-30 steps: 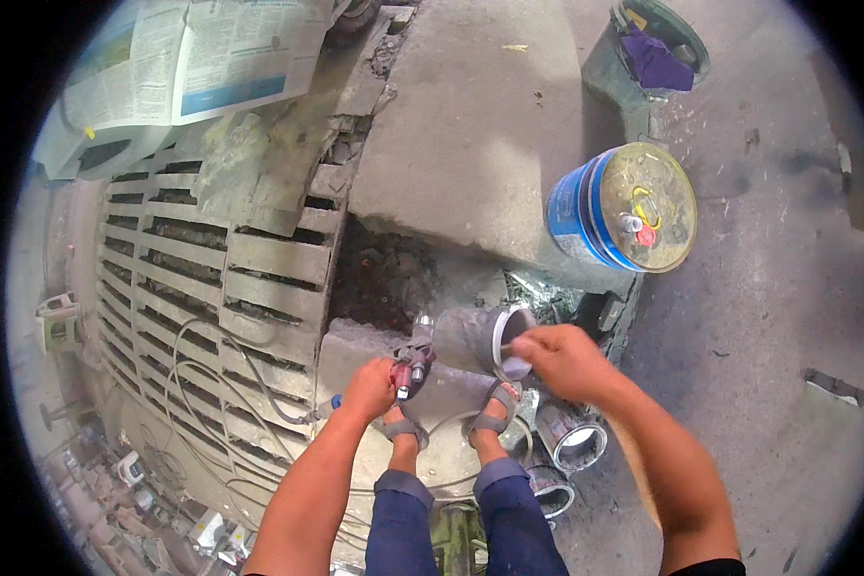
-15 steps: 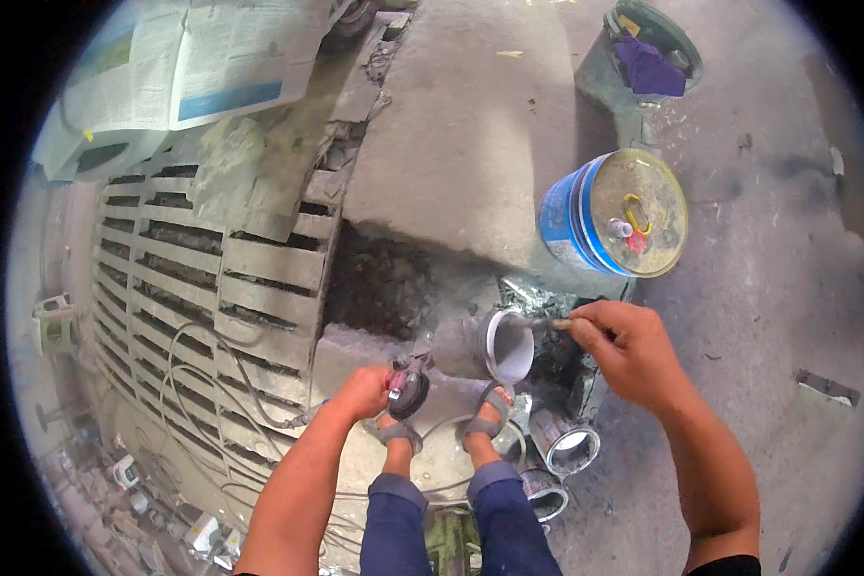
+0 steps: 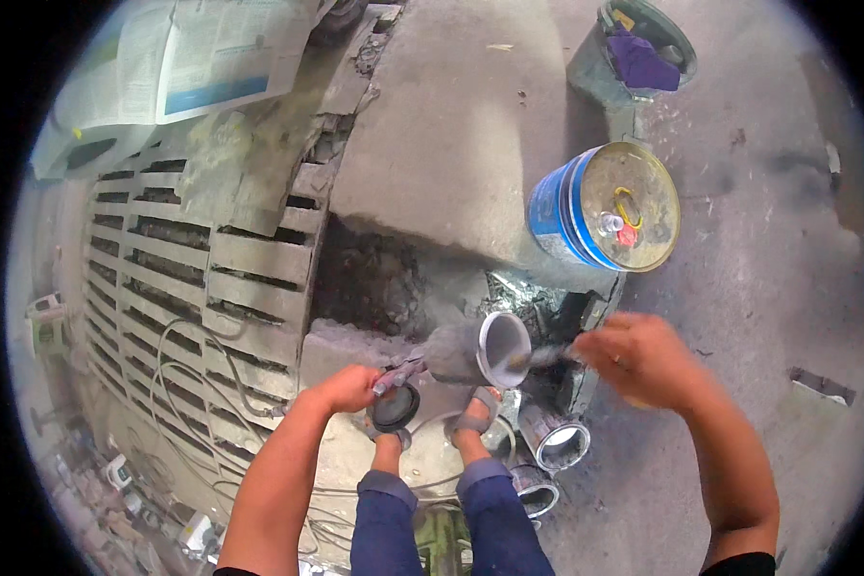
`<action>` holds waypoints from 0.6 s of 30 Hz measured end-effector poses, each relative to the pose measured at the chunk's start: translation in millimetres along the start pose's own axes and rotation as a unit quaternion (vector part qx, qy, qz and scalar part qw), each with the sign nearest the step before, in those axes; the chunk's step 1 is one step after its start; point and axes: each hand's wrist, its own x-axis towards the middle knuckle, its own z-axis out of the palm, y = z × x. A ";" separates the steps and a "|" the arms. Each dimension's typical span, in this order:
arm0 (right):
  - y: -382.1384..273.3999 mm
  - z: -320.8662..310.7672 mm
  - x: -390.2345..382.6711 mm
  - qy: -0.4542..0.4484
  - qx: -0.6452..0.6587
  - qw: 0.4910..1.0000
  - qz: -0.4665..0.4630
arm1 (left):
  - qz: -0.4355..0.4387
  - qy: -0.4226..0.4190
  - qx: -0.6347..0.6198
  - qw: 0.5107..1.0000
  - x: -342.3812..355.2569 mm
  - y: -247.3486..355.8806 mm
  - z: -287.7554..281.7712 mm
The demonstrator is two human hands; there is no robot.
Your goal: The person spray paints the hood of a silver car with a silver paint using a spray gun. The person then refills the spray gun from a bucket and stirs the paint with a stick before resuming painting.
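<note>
My left hand (image 3: 353, 388) is closed around a spray gun (image 3: 400, 372) with a reddish body and a round black cup (image 3: 395, 408) beneath it. The gun points toward an open can (image 3: 499, 336) with a white rim, and pale mist hangs between and around them. The can is tilted, its mouth turned toward my right hand. My right hand (image 3: 636, 357), smeared by motion, grips a thin brush-like tool (image 3: 551, 355). That tool's far end reaches the can's mouth and is blurred. Below, my sandalled feet stand close to the gun.
A blue drum (image 3: 559, 216) with a yellow handle stands on the right, before a grey bucket (image 3: 600, 77) holding purple cloth. Two open cans (image 3: 559, 444) lie near my foot. Slatted grating (image 3: 178, 259) and looping hose (image 3: 178, 384) are left; a dark pit (image 3: 365, 278) lies ahead.
My right hand has moved slightly down and right, its tool now blurred at the can. The gun has turned, showing more of its black cup. The view has shifted a little.
</note>
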 end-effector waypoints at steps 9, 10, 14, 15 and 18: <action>4.6 -6.3 7.8 0.005 -0.064 0.998 -0.028 | -0.029 -0.041 -0.013 0.999 2.2 11.5 -10.9; 7.0 -8.6 7.5 0.028 -0.116 0.993 -0.015 | -0.031 -0.044 -0.008 0.999 2.0 15.0 -12.3; 3.9 5.6 20.3 0.043 0.021 0.996 -0.077 | 0.003 -0.019 0.008 1.000 3.5 11.8 -8.5; 4.4 9.4 15.7 0.001 0.026 0.996 -0.088 | -0.002 -0.029 -0.024 0.999 2.0 6.8 -7.7; 9.3 6.1 16.1 -0.019 -0.072 0.988 -0.134 | -0.013 -0.049 -0.071 0.996 -1.9 2.0 -6.8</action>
